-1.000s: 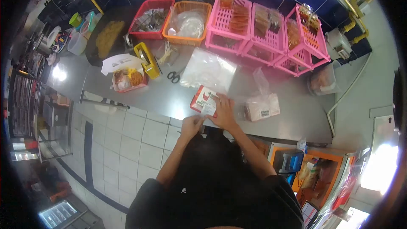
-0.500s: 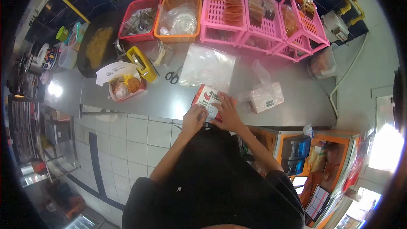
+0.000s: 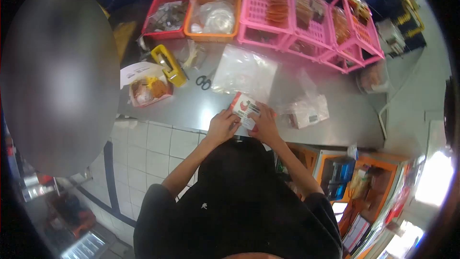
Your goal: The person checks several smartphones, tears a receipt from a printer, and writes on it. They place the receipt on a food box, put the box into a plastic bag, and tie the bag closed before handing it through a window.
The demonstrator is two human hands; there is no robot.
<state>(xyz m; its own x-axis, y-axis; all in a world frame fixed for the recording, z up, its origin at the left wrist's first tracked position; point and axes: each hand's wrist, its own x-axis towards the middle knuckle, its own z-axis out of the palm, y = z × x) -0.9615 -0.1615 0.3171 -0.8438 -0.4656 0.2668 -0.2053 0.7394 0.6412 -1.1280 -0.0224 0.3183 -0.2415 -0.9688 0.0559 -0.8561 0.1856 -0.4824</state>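
A small red-and-white printed food box (image 3: pixel 246 109) sits at the counter's front edge, lid side up, between my hands. My left hand (image 3: pixel 223 125) grips its near-left side with curled fingers. On the right side my right hand (image 3: pixel 265 121) holds the box, fingers over its top and thumb low at the near edge. Just behind it lies a stack of clear plastic bags (image 3: pixel 244 72). Black-handled scissors (image 3: pixel 203 82) rest left of the bags. An open food box (image 3: pixel 149 91) with rice and a fried piece stands farther left, beside a yellow tape dispenser (image 3: pixel 170 67).
A plastic-wrapped box (image 3: pixel 309 111) lies to the right. Along the back stand a red basket (image 3: pixel 153 32), an orange basket (image 3: pixel 211 35) and pink racks (image 3: pixel 266 36) with packets. A large blurred grey oval (image 3: pixel 60 81) covers the left of the view.
The grey oval has come into view at left, hiding what was there. The scene has shifted slightly right as the camera turned. My left hand's fingers have drawn back to the box's edge.
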